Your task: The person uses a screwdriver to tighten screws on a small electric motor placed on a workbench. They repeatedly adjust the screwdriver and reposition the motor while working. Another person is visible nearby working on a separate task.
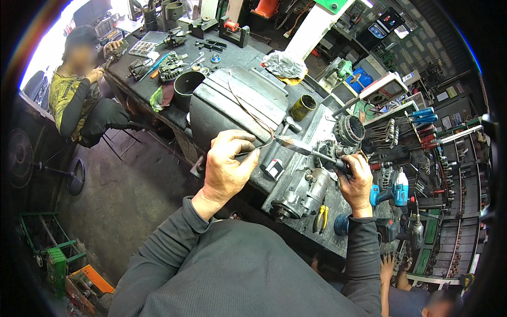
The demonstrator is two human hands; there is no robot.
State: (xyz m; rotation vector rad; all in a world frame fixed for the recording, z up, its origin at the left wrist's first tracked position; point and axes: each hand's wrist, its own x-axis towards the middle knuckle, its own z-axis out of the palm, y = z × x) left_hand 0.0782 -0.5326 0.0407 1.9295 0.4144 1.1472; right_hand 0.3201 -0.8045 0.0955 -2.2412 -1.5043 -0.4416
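My right hand (356, 179) is closed around the dark handle of a soldering iron (296, 145), whose broad tip points left. My left hand (227, 164) pinches a thin wire (265, 145) between thumb and fingers, its end close to the iron's tip. Brownish leads (244, 108) run over a large grey metal housing (219, 113) and come down to the same spot; whether they touch the tip I cannot tell. A starter motor (303, 195) lies on the bench below the iron. Yellow-handled pliers (320, 218) rest beside it.
A stator ring (348, 129) and a yellowish can (302, 107) stand beyond the iron. Blue cordless power tools (398, 187) lie at right, near tool racks. Another person (79, 90) sits at the bench's far left; a second person (417, 301) is at lower right.
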